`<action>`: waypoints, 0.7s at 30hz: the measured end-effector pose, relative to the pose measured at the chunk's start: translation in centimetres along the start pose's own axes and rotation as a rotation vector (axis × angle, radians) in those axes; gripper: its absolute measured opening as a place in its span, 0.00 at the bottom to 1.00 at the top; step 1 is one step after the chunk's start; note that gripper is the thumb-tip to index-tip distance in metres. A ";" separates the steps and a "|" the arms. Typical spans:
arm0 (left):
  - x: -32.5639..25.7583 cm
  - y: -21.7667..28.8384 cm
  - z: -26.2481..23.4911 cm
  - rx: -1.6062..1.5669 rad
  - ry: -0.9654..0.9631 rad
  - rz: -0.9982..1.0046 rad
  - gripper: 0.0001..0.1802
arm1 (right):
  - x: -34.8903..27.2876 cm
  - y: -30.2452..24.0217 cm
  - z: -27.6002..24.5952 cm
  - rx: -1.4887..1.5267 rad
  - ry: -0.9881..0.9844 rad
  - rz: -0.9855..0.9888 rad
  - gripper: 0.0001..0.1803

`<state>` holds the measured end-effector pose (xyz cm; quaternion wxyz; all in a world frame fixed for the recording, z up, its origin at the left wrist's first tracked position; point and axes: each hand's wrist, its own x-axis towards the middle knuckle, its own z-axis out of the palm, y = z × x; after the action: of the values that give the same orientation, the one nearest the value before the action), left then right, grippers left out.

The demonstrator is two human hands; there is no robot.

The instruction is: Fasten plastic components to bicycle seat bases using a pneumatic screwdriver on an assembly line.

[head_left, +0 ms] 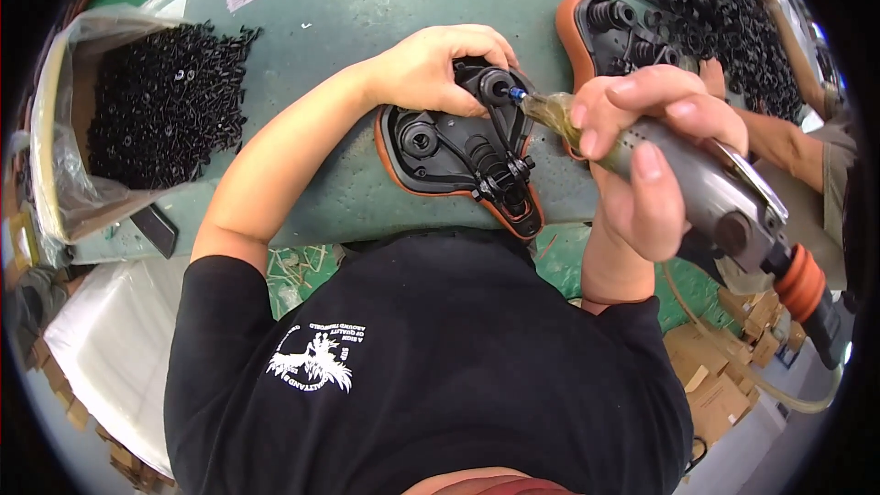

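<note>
A bicycle saddle lies upside down on the green worktable, its black underside up and an orange-brown edge around it. My left hand is closed over the wide end of the saddle, thumb on the near side and fingers partly hidden behind. In my right hand is a grey power screwdriver, its front wrapped in yellowish tape. The tool's blue bit points at the round spring mount beside my left fingers. Whether the tip touches a screw there is too small to tell.
To the left stands a plastic-lined box heaped with black screws. A second saddle lies at the right, near another person's arm. Black parts are piled at the far right. Cardboard boxes and a hose are below the table.
</note>
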<state>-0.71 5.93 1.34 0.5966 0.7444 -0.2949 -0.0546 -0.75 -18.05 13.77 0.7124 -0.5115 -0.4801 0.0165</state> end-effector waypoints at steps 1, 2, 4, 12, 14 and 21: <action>0.1 0.2 0.0 -0.009 -0.028 -0.010 0.26 | 0.0 -0.3 -0.5 0.028 -0.011 -0.020 0.25; 0.2 0.3 -0.1 -0.012 -0.059 -0.009 0.26 | -0.1 -0.7 -0.8 0.014 0.017 -0.023 0.25; 0.5 0.2 -0.1 0.026 -0.059 -0.020 0.27 | -0.8 -1.3 -1.6 0.068 0.008 -0.027 0.26; 0.8 1.6 0.8 0.133 0.026 -0.108 0.22 | -2.1 -1.4 -1.9 0.086 0.136 -0.038 0.21; 0.6 1.7 1.3 0.124 0.028 -0.124 0.22 | -2.4 -1.2 -2.0 0.071 0.124 -0.039 0.21; 0.2 2.2 2.1 0.093 0.162 -0.112 0.23 | -1.3 0.1 -0.4 0.043 0.107 0.027 0.19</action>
<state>-2.29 3.75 2.82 0.5795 0.7884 -0.2057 -0.0138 -1.14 -18.93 12.81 0.7476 -0.5026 -0.4340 0.0091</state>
